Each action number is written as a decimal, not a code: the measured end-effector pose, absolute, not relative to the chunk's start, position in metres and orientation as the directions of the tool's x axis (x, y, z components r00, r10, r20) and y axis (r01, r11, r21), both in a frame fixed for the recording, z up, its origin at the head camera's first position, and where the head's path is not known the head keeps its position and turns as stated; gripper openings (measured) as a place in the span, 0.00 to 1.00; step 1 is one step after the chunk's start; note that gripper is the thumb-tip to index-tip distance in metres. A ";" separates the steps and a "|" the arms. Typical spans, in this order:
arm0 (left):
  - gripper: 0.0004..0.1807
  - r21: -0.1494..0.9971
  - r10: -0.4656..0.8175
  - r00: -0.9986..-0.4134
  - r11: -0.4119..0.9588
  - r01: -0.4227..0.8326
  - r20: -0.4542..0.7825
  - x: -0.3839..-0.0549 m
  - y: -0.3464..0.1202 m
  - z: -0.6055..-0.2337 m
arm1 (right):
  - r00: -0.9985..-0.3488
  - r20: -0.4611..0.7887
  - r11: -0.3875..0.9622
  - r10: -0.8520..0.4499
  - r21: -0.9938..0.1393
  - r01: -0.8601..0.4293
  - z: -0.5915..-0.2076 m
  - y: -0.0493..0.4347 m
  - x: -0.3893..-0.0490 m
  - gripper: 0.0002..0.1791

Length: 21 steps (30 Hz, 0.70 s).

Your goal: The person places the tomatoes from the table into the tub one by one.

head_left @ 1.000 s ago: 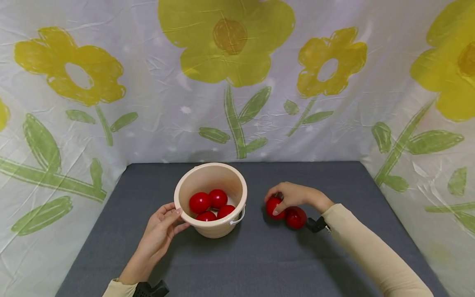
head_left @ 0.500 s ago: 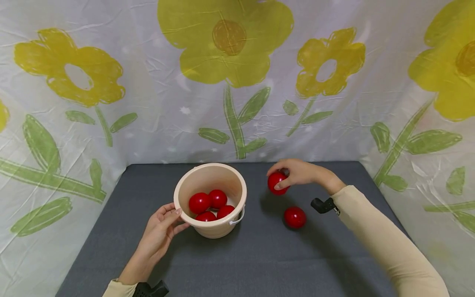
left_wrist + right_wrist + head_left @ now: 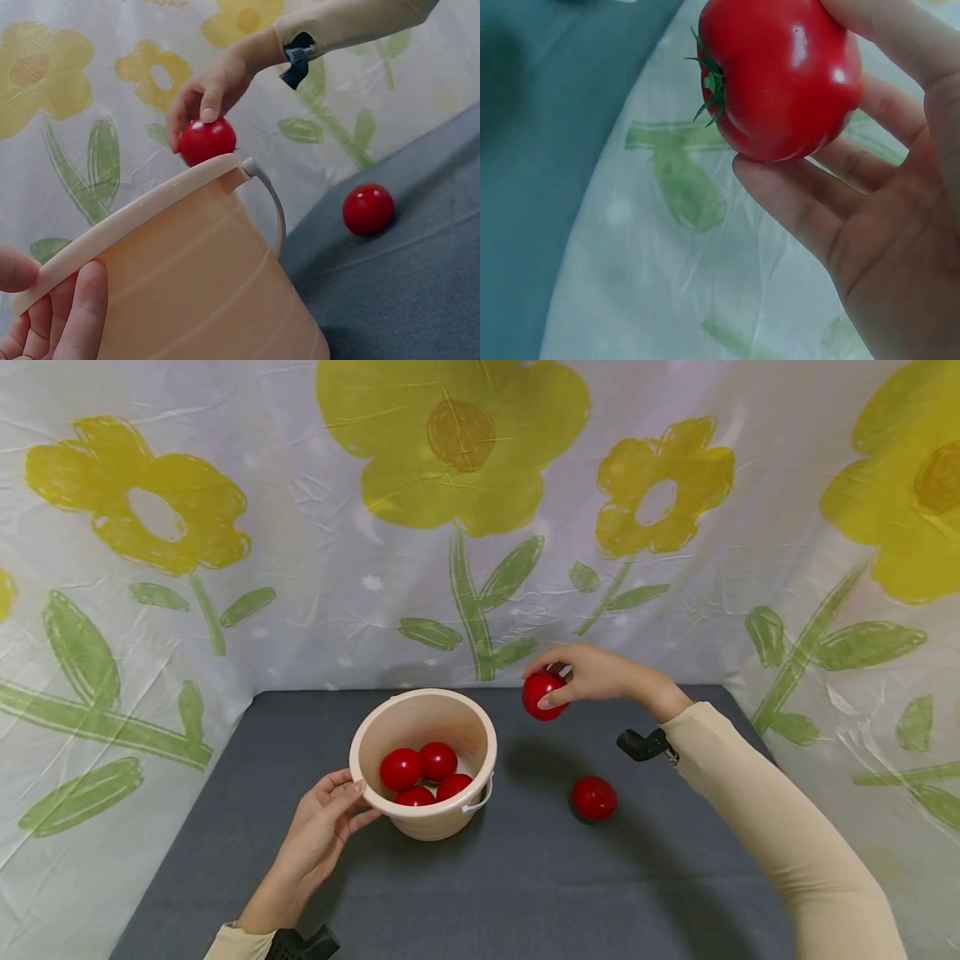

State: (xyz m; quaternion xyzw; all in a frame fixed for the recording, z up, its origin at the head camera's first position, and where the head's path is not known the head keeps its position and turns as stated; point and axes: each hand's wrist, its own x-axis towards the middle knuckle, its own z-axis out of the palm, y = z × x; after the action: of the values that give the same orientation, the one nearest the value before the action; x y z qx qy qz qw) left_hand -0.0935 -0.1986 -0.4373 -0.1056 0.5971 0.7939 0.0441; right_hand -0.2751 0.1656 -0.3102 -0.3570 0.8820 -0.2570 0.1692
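Note:
A red tomato point(image 3: 780, 82) with a green stem tip is pinched between the thumb and fingers of my right hand point(image 3: 592, 675). It hangs in the air above the table, to the right of and beyond the bucket. My left hand point(image 3: 318, 835) grips the near left rim of a beige bucket point(image 3: 442, 822), thumb on one side of the rim and fingers on the other, as the left wrist view shows. Inside the bucket lie several red tomatoes point(image 3: 401, 769). Another tomato point(image 3: 594, 798) sits on the table right of the bucket.
A dark grey cloth covers the table point(image 3: 480, 902). The bucket's white handle point(image 3: 274, 202) hangs down on its right side. A pale curtain point(image 3: 315, 610) with yellow flowers stands behind and on both sides of the table.
My right hand has lifted one tomato off the table, up and away, then slightly left. The other loose tomato stays where it lay. My left hand and the bucket hold still.

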 end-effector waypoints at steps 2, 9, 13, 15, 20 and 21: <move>0.16 0.938 -0.056 -0.974 -0.284 -0.197 -0.222 -0.093 -0.199 -0.437 | -0.679 -0.108 0.596 -0.726 -0.592 -0.542 -0.307 0.161 -0.276 0.26; 0.16 0.935 -0.049 -0.973 -0.291 -0.201 -0.225 -0.094 -0.198 -0.436 | -0.657 -0.118 0.568 -0.745 -0.630 -0.530 -0.294 0.137 -0.284 0.27; 0.16 0.936 -0.050 -0.974 -0.292 -0.198 -0.221 -0.094 -0.198 -0.437 | -0.637 -0.131 0.562 -0.760 -0.625 -0.542 -0.289 0.119 -0.289 0.26; 0.16 0.936 -0.051 -0.975 -0.293 -0.193 -0.217 -0.094 -0.198 -0.437 | -0.622 -0.140 0.558 -0.770 -0.619 -0.552 -0.287 0.110 -0.290 0.25; 0.15 0.937 -0.054 -0.977 -0.300 -0.181 -0.207 -0.093 -0.198 -0.438 | -0.561 -0.146 0.519 -0.815 -0.613 -0.595 -0.285 0.084 -0.292 0.24; 0.14 0.937 -0.055 -0.977 -0.301 -0.179 -0.204 -0.093 -0.198 -0.438 | -0.548 -0.150 0.510 -0.823 -0.619 -0.597 -0.285 0.079 -0.293 0.24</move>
State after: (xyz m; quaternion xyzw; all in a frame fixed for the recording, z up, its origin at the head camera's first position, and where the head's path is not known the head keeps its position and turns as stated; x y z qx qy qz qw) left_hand -0.0929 -0.1979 -0.4376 -0.0989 0.5897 0.8006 0.0387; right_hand -0.2927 0.0789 -0.2850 -0.4221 0.8410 -0.2582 0.2188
